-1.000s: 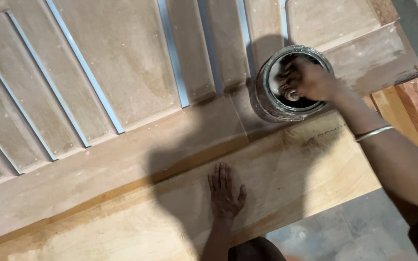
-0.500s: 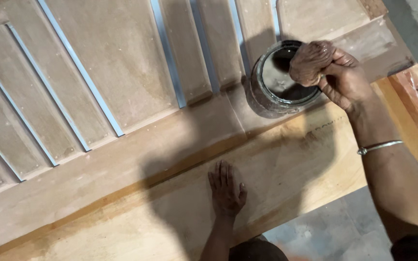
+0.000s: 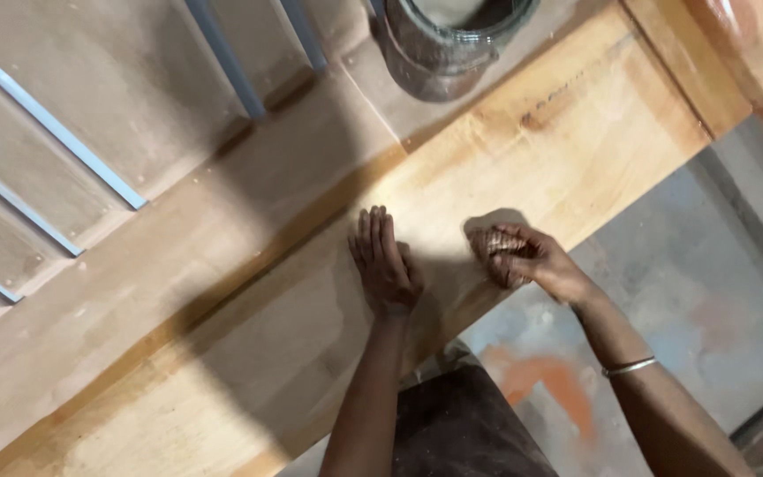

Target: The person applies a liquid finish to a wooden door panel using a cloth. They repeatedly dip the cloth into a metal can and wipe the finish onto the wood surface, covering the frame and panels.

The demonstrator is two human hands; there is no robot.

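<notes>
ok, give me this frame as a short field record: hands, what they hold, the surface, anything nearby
left hand: flat on the wood, palm down, fingers together, holds nothing
right hand: closed around a wad of cloth, pressed onto the wood near its edge
surface: wooden door panel, pale plank along the near edge, recessed panels with light blue strips farther in
nearby: open metal can standing on the panel, cut off by the top of the frame
wrist: metal bangle on the right arm
floor: grey concrete with an orange stain

The tin can [image 3: 452,44] is cut off by the top edge.
</notes>
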